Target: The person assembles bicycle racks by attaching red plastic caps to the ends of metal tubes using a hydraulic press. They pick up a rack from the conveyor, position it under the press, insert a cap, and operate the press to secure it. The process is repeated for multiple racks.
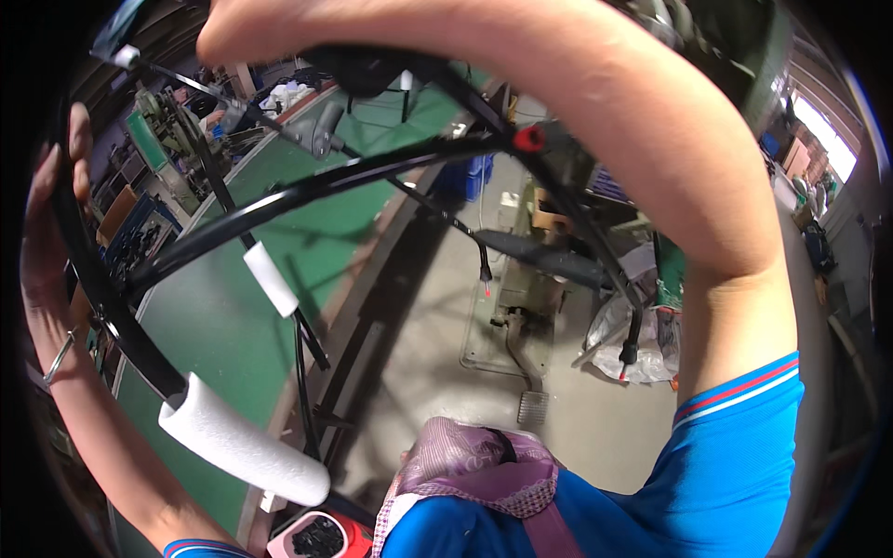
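A large frame of glossy black bent tubes point(307, 189) fills the space in front of me. My left hand point(42, 228) grips its curved tube at the far left, the fingers showing behind the tube. A thick white foam sleeve point(244, 448) sits around the lower part of that tube, and a smaller white sleeve point(271, 279) is on a thinner rod. My right arm arches over the frame. Only the heel of my right hand point(228, 35) shows at the upper left; its fingers are out of the picture. A red-ended tube point(528, 139) lies below my right forearm.
A long green-topped workbench point(195, 325) runs along the left. On the floor stands a machine base with a foot pedal point(532, 407), beside a clear plastic bag point(605, 335). A red container point(352, 538) with small black parts is close to my body.
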Motion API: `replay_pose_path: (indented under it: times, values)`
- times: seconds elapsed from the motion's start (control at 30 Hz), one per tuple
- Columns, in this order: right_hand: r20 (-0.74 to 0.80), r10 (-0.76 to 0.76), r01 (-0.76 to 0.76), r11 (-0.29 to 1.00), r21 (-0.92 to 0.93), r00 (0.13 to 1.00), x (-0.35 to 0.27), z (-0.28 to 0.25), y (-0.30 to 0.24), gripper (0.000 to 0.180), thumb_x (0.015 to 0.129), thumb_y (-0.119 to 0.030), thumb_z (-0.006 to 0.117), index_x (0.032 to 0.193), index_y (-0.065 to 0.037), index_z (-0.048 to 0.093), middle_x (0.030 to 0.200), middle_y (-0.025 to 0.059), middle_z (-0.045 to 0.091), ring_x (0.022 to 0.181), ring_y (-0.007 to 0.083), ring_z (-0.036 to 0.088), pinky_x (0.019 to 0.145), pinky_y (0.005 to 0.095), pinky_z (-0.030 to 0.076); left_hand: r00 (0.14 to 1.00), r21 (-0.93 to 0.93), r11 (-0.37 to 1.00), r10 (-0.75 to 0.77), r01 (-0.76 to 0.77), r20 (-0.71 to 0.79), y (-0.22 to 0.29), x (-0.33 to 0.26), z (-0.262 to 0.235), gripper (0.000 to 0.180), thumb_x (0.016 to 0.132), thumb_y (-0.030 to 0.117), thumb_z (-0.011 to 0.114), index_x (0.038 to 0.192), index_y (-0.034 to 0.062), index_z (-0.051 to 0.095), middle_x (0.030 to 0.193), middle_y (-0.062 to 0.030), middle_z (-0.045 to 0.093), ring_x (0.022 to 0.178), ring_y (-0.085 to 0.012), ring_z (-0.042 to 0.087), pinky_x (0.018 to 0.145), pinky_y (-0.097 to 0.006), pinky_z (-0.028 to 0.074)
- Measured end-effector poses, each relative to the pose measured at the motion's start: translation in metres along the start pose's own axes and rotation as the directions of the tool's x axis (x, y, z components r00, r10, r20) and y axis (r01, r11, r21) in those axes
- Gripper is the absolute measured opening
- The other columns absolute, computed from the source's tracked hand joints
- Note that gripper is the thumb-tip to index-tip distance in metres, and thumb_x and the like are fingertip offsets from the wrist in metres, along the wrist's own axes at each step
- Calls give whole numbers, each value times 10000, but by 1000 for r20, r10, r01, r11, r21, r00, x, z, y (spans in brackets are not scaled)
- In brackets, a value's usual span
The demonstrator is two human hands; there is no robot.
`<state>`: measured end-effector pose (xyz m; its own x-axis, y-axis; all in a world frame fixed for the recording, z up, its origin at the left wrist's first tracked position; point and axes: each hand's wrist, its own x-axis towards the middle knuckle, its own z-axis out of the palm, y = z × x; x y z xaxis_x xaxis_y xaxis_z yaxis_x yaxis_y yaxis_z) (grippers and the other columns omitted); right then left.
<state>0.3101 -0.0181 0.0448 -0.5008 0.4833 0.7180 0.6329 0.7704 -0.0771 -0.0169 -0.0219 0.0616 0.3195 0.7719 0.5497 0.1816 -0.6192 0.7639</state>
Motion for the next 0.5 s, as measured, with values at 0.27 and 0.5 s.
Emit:
replay_pose_path:
  times: [0.27,0.5]
  values:
    - [320,181,-262,937,232,930,-67,45,21,188,642,-89,601,729,63,669,842,247,671,875,357,679,805,408,538,982,-86,982,-176,170,-69,-25,-54,109,838,766,214,728,1457,67,276,848,-27,494,505,-48,536,418,-143,477]
    - [602,151,-350,908,229,784,-131,73,8,190,676,-76,582,737,95,637,846,277,651,891,393,664,782,432,531,900,-269,879,-429,395,-80,-68,-118,153,783,706,157,748,1383,94,359,774,-47,552,497,-139,582,436,-230,509]
